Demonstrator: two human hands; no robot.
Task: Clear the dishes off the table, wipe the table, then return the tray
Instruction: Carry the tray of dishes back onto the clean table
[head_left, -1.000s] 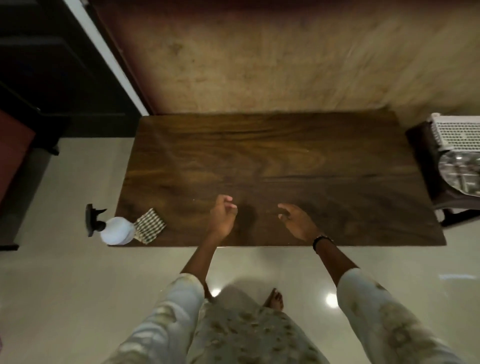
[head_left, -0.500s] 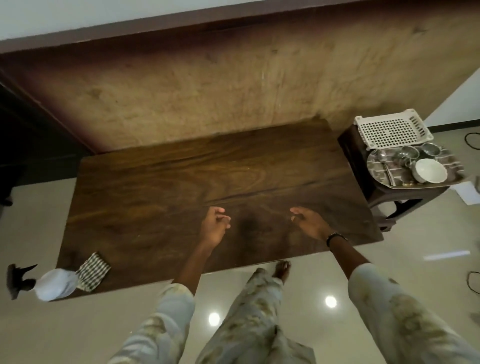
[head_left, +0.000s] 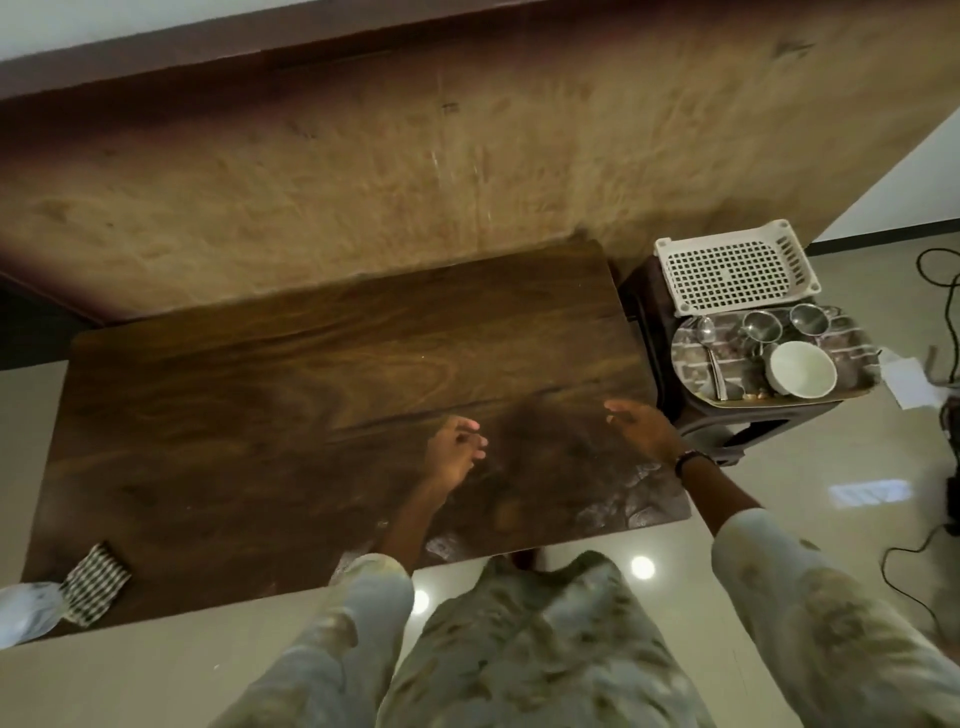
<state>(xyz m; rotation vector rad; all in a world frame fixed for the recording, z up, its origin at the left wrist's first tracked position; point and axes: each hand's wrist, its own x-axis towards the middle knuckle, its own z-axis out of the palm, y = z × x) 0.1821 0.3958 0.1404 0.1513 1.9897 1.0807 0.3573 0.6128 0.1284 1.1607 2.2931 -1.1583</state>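
Head view: the left hand (head_left: 453, 453) is over the dark wooden table (head_left: 291, 395) with fingers loosely curled, holding nothing; the right hand (head_left: 641, 428) is over the table's right end, fingers spread and relaxed, holding nothing. The tray (head_left: 852, 387) carrying a white bowl (head_left: 802, 370), steel cups (head_left: 809, 318) and a spoon (head_left: 709, 348) rests on a dark stool (head_left: 644, 296) just beside the table's right end. A checked cloth (head_left: 93, 582) lies at the table's near-left corner, touching a white spray bottle (head_left: 26, 613).

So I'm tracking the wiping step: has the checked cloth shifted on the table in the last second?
No. The checked cloth still lies at the dark wooden table's near-left corner beside the white spray bottle; only the camera turned.
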